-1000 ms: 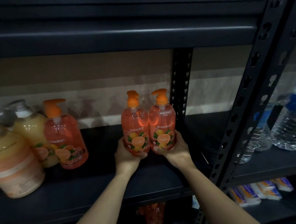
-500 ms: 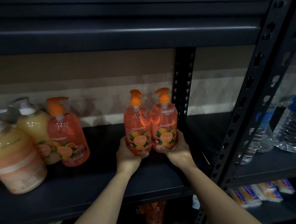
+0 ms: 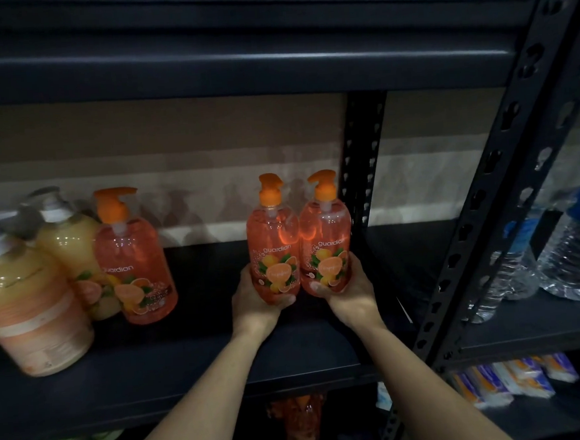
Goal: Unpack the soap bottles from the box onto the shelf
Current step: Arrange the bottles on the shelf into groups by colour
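On the middle shelf (image 3: 189, 374), two soap bottles (image 3: 275, 227) held side by side.

Head view: the left hand (image 3: 256, 304) wraps the base of the left bottle (image 3: 273, 255), the right hand (image 3: 350, 294) the right bottle (image 3: 325, 245); the bottles stand upright and touch. Whether they rest on the board is unclear. Best to set both flat, labels forward, and release gently, clear of the post (image 3: 364, 180) just beside.

Holding the left orange bottle (image 3: 272, 241) low down in the left hand (image 3: 258, 302) and the right orange bottle (image 3: 325, 238) in the right hand (image 3: 350, 291), both upright, sides touching, over the dark shelf (image 3: 189, 364), near the back post (image 3: 364, 166). Well to the left, a third orange bottle (image 3: 134, 265) against yellow bottles (image 3: 71, 249). Far right, water bottles (image 3: 579, 251).
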`<state>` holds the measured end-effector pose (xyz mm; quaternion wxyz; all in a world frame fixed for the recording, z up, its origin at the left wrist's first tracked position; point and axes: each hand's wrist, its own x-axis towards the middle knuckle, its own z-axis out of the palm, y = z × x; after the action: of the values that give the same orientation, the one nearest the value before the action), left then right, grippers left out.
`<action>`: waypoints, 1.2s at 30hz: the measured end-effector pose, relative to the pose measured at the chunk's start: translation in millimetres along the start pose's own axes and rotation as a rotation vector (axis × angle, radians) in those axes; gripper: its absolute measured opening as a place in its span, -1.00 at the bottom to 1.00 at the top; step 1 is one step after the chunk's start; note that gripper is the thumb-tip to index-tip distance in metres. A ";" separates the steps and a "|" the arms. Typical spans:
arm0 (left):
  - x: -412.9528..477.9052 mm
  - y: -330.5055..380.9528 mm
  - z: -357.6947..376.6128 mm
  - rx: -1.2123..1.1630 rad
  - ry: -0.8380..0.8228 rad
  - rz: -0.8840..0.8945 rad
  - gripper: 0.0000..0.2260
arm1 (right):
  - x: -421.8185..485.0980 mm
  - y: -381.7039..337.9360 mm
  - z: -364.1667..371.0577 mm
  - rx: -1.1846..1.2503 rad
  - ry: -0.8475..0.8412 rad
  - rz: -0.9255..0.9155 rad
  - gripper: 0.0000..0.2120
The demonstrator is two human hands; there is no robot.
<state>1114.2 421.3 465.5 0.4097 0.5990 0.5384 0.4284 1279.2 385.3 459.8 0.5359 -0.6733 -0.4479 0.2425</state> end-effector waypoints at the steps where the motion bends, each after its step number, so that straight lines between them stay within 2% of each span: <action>1: 0.2 -0.2 0.1 -0.003 -0.002 -0.001 -0.26 | -0.3 0.0 -0.1 -0.010 0.004 0.002 -0.25; 5: 2.5 0.9 0.3 0.043 0.018 0.034 -0.41 | 0.6 -1.5 -0.9 -0.013 0.004 -0.012 -0.40; 8: 3.2 3.4 1.4 0.069 0.022 0.077 -0.43 | 3.9 -0.7 0.6 -0.021 0.014 -0.040 -0.43; 14: 6.7 -5.4 4.2 0.097 0.038 0.084 -0.41 | 6.4 4.3 2.7 -0.010 0.022 -0.040 -0.38; 18: 9.5 -11.6 7.0 0.137 0.046 0.082 -0.29 | 5.7 7.7 4.5 -0.008 0.013 -0.033 -0.37; 30: 10.4 -11.2 8.2 0.162 0.040 0.062 -0.33 | 8.8 12.9 3.5 -0.039 0.032 -0.039 -0.36; 33: 12.6 -10.9 5.8 0.181 -0.023 0.049 -0.27 | 8.2 12.8 3.4 -0.091 0.024 -0.049 -0.24; 36: 10.9 -9.1 -5.2 0.189 -0.104 -0.032 -0.13 | 5.9 8.8 1.3 -0.106 0.056 -0.062 0.04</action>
<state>1107.1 433.1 459.2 0.3854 0.6476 0.5641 0.3374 1284.0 390.8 452.1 0.5191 -0.6930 -0.4656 0.1830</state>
